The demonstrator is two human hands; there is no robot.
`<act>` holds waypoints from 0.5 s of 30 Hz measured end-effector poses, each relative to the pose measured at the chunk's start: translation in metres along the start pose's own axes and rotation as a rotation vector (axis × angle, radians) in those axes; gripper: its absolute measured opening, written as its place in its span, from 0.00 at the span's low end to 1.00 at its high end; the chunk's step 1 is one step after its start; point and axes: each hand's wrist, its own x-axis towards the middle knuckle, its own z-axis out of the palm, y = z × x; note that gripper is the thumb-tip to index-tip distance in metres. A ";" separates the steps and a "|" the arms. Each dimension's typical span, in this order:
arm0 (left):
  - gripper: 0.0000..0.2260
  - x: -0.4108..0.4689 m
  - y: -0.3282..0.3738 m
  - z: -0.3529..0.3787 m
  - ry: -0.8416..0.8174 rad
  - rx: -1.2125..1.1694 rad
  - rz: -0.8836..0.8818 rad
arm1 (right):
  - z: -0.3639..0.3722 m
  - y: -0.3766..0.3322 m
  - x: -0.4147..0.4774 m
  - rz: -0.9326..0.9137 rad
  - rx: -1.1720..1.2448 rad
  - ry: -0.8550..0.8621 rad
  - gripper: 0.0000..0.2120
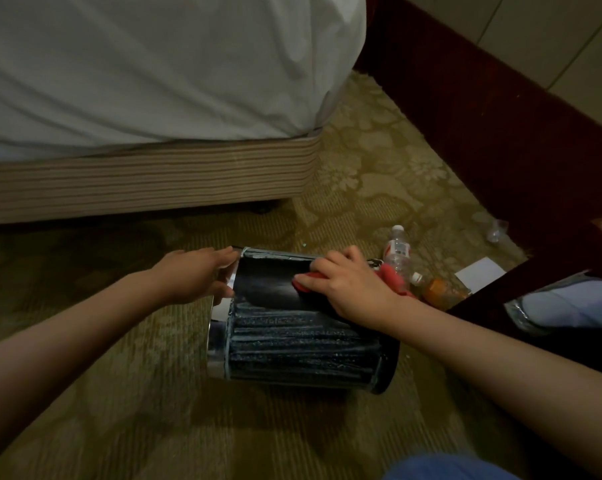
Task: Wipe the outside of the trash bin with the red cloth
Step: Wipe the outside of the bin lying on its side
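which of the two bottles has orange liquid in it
The orange-filled bottle, lying nearer the camera, just right of the red cloth. The clear bottle, farther back, holds no orange and has a red-and-white label.

One trash bin (pixel 292 344), one red cloth (pixel 394 277), two grips: left grip (pixel 197 275), right grip (pixel 344 285). Right of centre, two bottles: clear bottle (pixel 398 252), orange bottle (pixel 443 289). Upper left, one bed (pixel 154 64).

A patterned olive carpet (pixel 379 161) covers the floor. A trash bin (pixel 303 344) lies on its side on it in the near middle, and a striped bed base (pixel 147 181) stands at the far left. Right of the bin lie a clear bottle (pixel 398 252), an orange bottle (pixel 438 289), a white paper (pixel 481 271) and, farther off, crumpled plastic (pixel 496 230).
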 end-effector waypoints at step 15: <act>0.34 -0.004 0.002 0.002 -0.008 -0.014 -0.002 | -0.007 0.015 -0.021 0.082 -0.019 -0.055 0.21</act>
